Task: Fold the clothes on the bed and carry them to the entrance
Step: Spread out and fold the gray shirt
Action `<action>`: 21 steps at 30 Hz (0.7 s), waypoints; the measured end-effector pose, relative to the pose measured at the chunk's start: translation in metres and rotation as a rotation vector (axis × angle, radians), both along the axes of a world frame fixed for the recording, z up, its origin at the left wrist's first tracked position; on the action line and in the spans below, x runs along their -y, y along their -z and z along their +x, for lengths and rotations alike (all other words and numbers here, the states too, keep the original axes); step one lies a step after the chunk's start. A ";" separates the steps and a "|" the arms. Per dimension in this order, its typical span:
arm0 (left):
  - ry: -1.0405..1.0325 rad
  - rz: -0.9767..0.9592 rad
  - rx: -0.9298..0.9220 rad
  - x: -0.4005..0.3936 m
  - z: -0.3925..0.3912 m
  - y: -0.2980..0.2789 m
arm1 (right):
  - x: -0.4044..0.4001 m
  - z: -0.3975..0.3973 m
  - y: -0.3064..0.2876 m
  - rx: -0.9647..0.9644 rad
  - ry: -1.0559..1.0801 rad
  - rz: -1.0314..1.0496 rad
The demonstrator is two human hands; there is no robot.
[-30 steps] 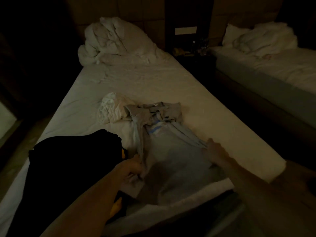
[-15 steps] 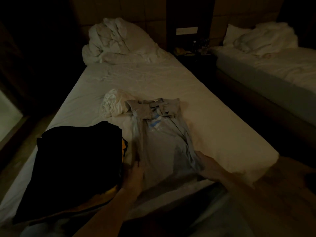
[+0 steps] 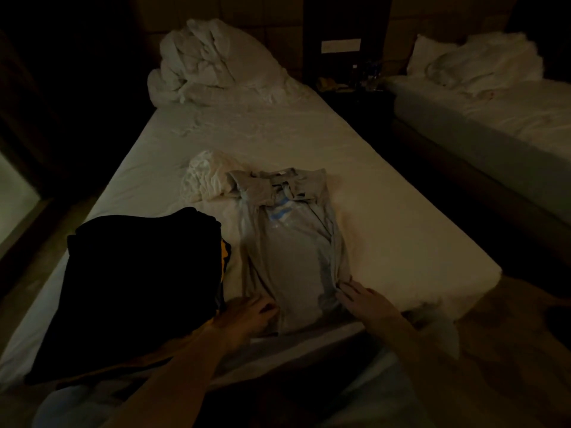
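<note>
A pale grey collared shirt with a light blue chest stripe, folded lengthwise into a narrow panel, lies on the white-sheeted bed near its foot edge, collar toward 12 o'clock. The left hand rests at the shirt's lower corner at 7 o'clock; whether its grip is pinching the hem or only pressing on it cannot be told in the dim light. The right hand lies flat at the shirt's lower edge at 5 o'clock, grip released, fingers straight and spread, fingertips touching the fabric. A stack of folded black garments with a yellow edge showing sits just beside the shirt at 9 o'clock. A crumpled white cloth lies at 11 o'clock of the shirt, touching its collar area. A bunched white duvet is heaped at the head of the bed at 12 o'clock. A second bed with white bedding stands well apart at 2 o'clock.
</note>
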State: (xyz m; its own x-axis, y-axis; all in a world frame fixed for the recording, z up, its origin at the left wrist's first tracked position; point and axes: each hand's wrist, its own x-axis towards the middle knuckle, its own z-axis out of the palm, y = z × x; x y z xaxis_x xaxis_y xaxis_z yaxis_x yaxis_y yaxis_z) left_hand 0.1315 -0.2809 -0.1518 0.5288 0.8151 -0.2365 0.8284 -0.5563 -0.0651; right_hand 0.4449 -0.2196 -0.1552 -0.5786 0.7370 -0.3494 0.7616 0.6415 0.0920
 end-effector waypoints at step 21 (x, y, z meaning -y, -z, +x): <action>-0.837 -0.156 1.307 -0.133 -0.032 -0.084 | -0.130 -0.042 -0.101 -1.116 0.674 0.215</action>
State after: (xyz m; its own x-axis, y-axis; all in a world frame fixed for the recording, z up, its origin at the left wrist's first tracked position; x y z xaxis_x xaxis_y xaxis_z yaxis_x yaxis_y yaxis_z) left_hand 0.0996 -0.1482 -0.0679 -0.1477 0.9841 -0.0991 0.3278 0.1432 0.9338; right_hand 0.4029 -0.0894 -0.0541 0.0224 0.9725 0.2319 0.6566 0.1607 -0.7369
